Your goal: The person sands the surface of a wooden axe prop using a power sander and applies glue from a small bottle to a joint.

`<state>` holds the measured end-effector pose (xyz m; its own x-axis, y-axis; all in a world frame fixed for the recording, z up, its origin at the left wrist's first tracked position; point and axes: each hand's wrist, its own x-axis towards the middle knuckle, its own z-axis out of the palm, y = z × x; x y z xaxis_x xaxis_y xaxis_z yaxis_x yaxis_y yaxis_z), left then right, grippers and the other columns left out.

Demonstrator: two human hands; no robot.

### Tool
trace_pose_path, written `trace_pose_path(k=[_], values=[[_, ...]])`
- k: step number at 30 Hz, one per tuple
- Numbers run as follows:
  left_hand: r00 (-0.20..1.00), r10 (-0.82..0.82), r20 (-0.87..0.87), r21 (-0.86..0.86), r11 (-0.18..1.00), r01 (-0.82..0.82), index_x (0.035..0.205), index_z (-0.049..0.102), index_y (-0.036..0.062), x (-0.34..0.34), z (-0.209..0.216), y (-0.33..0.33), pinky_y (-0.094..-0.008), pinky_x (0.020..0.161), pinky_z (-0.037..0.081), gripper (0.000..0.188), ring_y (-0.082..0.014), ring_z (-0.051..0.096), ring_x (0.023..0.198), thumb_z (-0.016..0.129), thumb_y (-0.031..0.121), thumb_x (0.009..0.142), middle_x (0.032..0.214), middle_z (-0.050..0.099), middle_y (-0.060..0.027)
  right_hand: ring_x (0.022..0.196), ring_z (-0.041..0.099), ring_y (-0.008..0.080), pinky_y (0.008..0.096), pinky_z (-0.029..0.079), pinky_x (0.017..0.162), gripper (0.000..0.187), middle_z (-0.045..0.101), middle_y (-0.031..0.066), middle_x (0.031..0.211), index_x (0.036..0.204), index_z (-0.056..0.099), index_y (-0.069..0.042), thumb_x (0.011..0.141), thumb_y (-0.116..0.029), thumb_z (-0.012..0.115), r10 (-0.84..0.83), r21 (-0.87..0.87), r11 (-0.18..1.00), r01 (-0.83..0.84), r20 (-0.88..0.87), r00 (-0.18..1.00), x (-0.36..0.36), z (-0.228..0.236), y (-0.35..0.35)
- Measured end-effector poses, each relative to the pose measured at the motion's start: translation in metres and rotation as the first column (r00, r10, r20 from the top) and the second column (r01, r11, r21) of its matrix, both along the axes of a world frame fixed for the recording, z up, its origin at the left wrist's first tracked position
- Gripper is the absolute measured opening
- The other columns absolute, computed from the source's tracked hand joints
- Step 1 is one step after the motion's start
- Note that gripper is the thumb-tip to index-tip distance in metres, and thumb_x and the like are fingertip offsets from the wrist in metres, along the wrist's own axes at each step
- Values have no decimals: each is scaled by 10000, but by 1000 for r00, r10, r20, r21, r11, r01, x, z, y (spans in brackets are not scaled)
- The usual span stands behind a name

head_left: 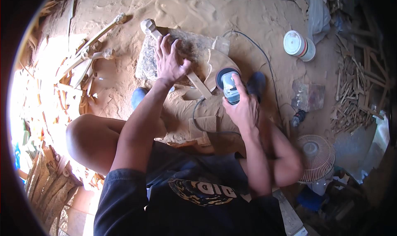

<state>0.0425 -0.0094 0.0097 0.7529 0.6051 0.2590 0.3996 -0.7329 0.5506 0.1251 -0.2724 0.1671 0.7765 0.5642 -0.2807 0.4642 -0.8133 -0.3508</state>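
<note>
My left hand [170,62] lies over a carved wooden stick [199,85], fingers curved and thumb out to the side, holding it against a rough pale block [147,56]. The stick slants across the block, its knobbed end past my fingertips and its flat end towards my right hand. In my right hand [244,111] is a palm sander [230,87] with a grey-teal body and a round dark pad. My fingers wrap its body, and one finger stretches along the top. A brown sheet [220,63] lies beside the pad, which partly covers it.
Other knobbed sticks [101,33] lie at the left. A dark cord [264,56] loops over the sandy ground. At the right are a white tub [294,43], a dusty clear box [312,96], a fan [314,157] and piled wood offcuts [351,93].
</note>
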Motion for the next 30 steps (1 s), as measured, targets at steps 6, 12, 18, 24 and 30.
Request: trace_pose_path(k=[6,12,18,24,30], values=[[1000,-7,13,1,1000,7,1495,553,113,0,0,3,-641,1302,231,825,-487,193,1623,709,401,738,1668,340,-208,1023,749,497,572,609,876,860,768,277,1185,1614,509,-241,835,-212,870,-143,25,990,142,18,990,18,-8,-11],[960,-265,-85,45,962,269,1495,530,94,2,6,3,-584,1313,227,836,-400,306,1625,627,425,732,1648,446,-171,1024,764,475,550,616,870,868,764,255,1245,1602,523,-211,815,-213,888,-14,116,993,13,8,1000,-17,21,-8],[974,-222,-54,-31,975,221,1491,529,81,3,10,4,-566,1323,216,844,-386,291,1635,633,409,719,1694,407,-155,844,771,461,568,608,719,840,785,271,1120,1628,489,-269,865,-293,840,66,97,993,-63,-25,998,-38,-3,-18],[998,-29,50,-74,997,33,1595,380,-1,3,2,0,-586,1336,202,994,-473,235,1635,685,485,783,1714,316,-294,834,763,472,567,601,698,832,777,277,1046,1628,498,-291,871,-247,841,112,189,974,-122,67,992,-41,4,-11],[997,0,-80,-49,999,-4,1663,285,-25,6,-6,3,-560,1352,182,1098,-482,230,1638,672,532,799,1726,284,-329,803,751,482,577,587,691,871,728,286,899,1644,481,-345,861,-244,849,135,125,984,-130,-29,991,-48,5,1]])
